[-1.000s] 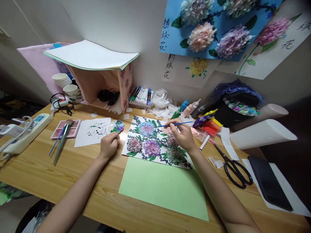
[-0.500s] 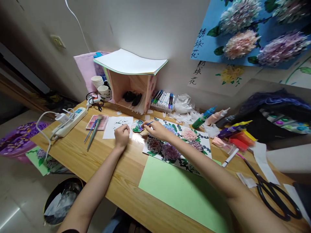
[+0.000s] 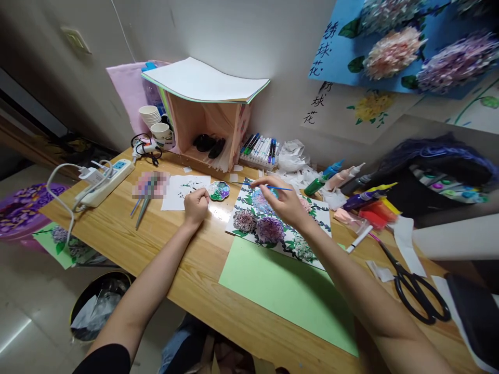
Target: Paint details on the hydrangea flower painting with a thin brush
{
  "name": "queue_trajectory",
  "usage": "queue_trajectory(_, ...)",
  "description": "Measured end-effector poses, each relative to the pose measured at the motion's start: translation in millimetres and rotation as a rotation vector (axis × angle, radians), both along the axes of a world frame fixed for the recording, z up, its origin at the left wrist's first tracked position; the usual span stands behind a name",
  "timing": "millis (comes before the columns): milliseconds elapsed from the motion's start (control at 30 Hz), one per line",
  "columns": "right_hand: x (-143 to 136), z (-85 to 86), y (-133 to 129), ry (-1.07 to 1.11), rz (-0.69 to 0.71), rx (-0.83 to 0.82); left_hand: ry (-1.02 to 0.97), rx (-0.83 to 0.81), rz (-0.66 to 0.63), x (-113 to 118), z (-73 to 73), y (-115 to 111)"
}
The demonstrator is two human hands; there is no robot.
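My right hand [image 3: 281,200] pinches a thin blue paintbrush [image 3: 268,186], its tip pointing left over the upper edge of a flower picture [image 3: 271,229]. That picture carries pink, purple, blue and pale green blooms with dark stems and lies partly on a green sheet [image 3: 273,280]. My left hand [image 3: 196,206] rests as a closed fist on the table, at the corner of a white paper with dark paint marks [image 3: 175,195]. What the fist holds, if anything, is hidden. Just right of the fist sits a flower-shaped palette [image 3: 219,191] with green and purple paint.
Paint bottles [image 3: 323,177] and crumpled tissue [image 3: 292,156] lie behind the picture. Black-handled scissors [image 3: 419,296] are at the right. A power strip [image 3: 105,182] stands at the left, near brushes [image 3: 144,208]. Markers [image 3: 260,150] sit beside a pink box [image 3: 183,122].
My right hand has moved right with the paintbrush, away from the palette and over the picture. The left fist stays in place, and the camera view has shifted slightly.
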State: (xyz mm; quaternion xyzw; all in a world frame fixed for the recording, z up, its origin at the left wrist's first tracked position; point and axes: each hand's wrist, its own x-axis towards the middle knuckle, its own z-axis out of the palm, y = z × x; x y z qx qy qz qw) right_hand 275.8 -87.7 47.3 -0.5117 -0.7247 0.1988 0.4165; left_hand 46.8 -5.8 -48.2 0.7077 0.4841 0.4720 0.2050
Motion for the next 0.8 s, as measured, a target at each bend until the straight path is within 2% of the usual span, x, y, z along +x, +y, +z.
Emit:
queue_trajectory(100, 24, 6.8, -28, 0.014, -0.136, 0.013, 0.010, 0.004, -0.022, 2, -0.7, -1)
queue_trajectory(200, 44, 5.1, -50, 0.021, -0.267, -0.006, 0.031, 0.011, -0.053, 4, -1.0, -3)
queue_trajectory(267, 52, 2.3, -59, 0.029, -0.303, -0.028, 0.049, 0.017, -0.080, 5, -1.0, -5)
queue_trajectory(433, 56, -5.4, -64, -0.007, -0.230, -0.115, 0.096, 0.032, -0.153, 9, -2.1, -8)
queue_trajectory(567, 51, -9.4, -64, -0.044, -0.176, -0.091, 0.119, 0.037, -0.187, 11, -3.6, -7)
queue_trajectory(800, 38, -9.2, -68, 0.028, -0.087, -0.064, 0.140, 0.043, -0.215, 11, -3.7, -8)
